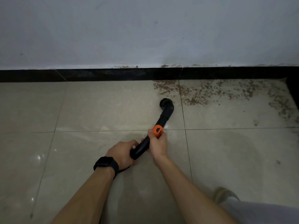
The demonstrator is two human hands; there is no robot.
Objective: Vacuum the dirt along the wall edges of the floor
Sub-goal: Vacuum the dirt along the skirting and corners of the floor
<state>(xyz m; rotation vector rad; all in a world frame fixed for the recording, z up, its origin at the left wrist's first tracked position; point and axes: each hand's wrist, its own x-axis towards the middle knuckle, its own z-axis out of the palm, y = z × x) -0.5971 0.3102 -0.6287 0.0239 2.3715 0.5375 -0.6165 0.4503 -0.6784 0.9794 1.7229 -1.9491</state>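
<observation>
Foot: lower right of the frame, a pale shoe on the tiled floor, well apart from the work.
Left hand: lower centre, with a dark watch on the wrist; its fingers curl round the near end of the vacuum pipe and hold it.
Right hand: just right of the left hand and further up the pipe. It is wrapped round the pipe, with the thumb lying against the orange collar.
Vacuum pipe: black and curved, it runs from the hands up and to the right towards the wall.
Brush head: centre right, at the far end of the pipe. It is low over the floor, just beside the near left edge of the dirt; I cannot tell whether it touches the tile.
Dirt: brown crumbs lie along the foot of the black skirting, from centre right towards the right corner. More specks sit on the skirting's top edge, under the grey wall.
Risk: a fast push would likely flick crumbs onto the bare tiles at the left.
Risk: if the head is tilted, suction may be lost, leaving grit in the joint with the skirting.
Risk: the thumb could shift the orange collar, if it is a control.
</observation>
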